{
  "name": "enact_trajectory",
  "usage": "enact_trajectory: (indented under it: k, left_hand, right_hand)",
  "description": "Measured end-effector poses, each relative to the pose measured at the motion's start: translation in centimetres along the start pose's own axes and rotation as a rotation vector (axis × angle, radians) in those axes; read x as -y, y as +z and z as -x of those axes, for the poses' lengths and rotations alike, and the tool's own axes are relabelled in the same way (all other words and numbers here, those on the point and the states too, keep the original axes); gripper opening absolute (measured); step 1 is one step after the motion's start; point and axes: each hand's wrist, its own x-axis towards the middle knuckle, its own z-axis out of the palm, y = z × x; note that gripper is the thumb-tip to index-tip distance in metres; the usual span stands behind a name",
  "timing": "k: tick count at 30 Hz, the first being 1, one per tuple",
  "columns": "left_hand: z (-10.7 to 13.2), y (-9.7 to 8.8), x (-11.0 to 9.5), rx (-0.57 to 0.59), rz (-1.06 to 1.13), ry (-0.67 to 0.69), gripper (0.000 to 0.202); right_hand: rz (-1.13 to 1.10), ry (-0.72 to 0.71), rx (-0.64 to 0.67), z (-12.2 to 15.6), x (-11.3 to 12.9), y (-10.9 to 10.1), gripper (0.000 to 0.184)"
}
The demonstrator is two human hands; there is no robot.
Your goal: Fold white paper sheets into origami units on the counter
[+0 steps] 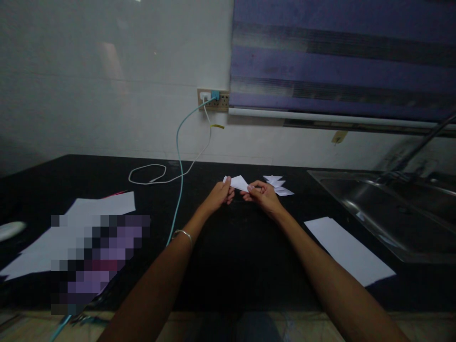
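Note:
A small folded piece of white paper [239, 182] is held between my two hands, just above the black countertop. My left hand [221, 194] pinches its left end between thumb and fingers. At its lower right corner, my right hand [262, 195] grips it with the thumb on top. Just beyond my right hand lie several pointed folded white papers [275, 181], partly overlapping. Closer to me on the right, a larger white sheet [347, 247] lies flat, partly covered by my right forearm.
On the left, white sheets [103, 206] lie beside a blurred-out purple item [117, 247] and a white rounded object [12, 230]. A teal cable [178, 190] and a white cable [171, 179] run from the wall socket [213, 100] to the countertop [242, 266]. A metal sink [384, 223] is at right.

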Motion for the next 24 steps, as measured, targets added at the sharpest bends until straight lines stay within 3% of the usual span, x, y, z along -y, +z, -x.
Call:
enact_trajectory:
  k: [5,11,15,20,24]
  left_hand:
    - [-0.1,0.1,-0.2,-0.020,0.094,-0.037,0.058]
    - [0.5,0.1,-0.4,-0.039,-0.160,0.056,0.065]
    - [0.4,0.0,-0.1,0.019,-0.057,0.060,0.062]
    - [-0.2,-0.4,0.7,0.120,0.126,-0.078,0.048]
    - [-0.7,-0.8,1.4,0.232,0.153,-0.047,0.037]
  right_hand:
    - [0.040,-0.049,-0.043,0.1,0.1,0.0,0.035]
    - [0.074,0.006,-0.054,0.2,0.0,0.1,0.035]
    - [0.080,0.002,-0.071,0.1,0.0,-0.2,0.032]
    - [0.129,-0.034,-0.142,-0.2,-0.3,-0.9,0.036]
    - [0.215,-0.094,-0.181,-0.3,-0.3,-1.2,0.037]
